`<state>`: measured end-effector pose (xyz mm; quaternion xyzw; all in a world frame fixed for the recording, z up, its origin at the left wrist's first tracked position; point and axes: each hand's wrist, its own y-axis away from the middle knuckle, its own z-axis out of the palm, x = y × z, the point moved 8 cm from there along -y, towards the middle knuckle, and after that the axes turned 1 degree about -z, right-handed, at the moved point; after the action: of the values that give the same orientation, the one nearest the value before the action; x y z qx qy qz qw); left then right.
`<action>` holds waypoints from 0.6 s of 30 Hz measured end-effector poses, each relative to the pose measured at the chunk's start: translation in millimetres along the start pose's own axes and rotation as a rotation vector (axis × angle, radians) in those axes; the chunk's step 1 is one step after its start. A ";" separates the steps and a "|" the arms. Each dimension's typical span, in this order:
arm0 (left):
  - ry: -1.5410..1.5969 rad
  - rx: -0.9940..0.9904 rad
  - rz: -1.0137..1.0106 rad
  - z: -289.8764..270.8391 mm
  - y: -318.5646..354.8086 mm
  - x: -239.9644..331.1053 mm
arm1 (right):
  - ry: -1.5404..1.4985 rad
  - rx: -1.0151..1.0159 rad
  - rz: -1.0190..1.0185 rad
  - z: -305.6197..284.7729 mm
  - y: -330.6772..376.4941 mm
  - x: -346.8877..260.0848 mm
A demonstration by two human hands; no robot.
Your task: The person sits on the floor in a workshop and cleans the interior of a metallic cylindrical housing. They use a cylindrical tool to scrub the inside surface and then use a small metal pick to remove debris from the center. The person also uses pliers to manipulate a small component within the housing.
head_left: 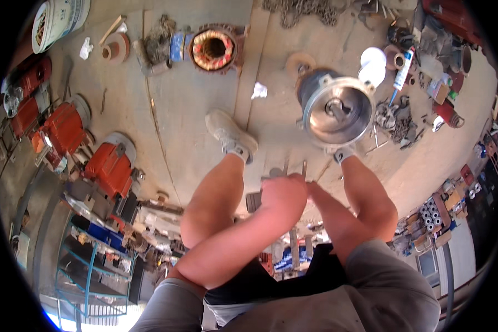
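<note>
My left hand point(283, 192) is closed in front of me between my knees, its back toward the view. Grey metal pieces stick out around it: a rounded piece point(275, 173) above, a thin rod point(304, 168) beside it and a dark block point(253, 202) at its left. What it grips I cannot make out. My right hand point(311, 189) meets it from the right, with its fingers hidden behind the left hand. Beyond my hands, close to my right foot, a round silver metal housing point(322, 130) stands with its open mouth up; a shaft point(336, 109) shows inside.
A motor stator with copper windings point(212, 51) lies ahead. Orange motors point(109, 170) line the left side, below a white bucket point(63, 25). At right are a sealant tube point(404, 69), dark rags point(395, 120) and loose parts. A chain point(301, 12) lies at the far edge.
</note>
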<state>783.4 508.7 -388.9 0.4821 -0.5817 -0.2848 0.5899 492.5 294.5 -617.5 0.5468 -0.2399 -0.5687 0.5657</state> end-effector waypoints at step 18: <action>-0.396 0.137 0.060 -29.6 31.8 10.1 | -0.331 0.589 0.022 -157.7 49.2 -42.7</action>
<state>806.3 518.6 -352.0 0.4380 -0.7184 -0.3162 0.4382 642.0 375.7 -603.9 0.5844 -0.4883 -0.5499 0.3430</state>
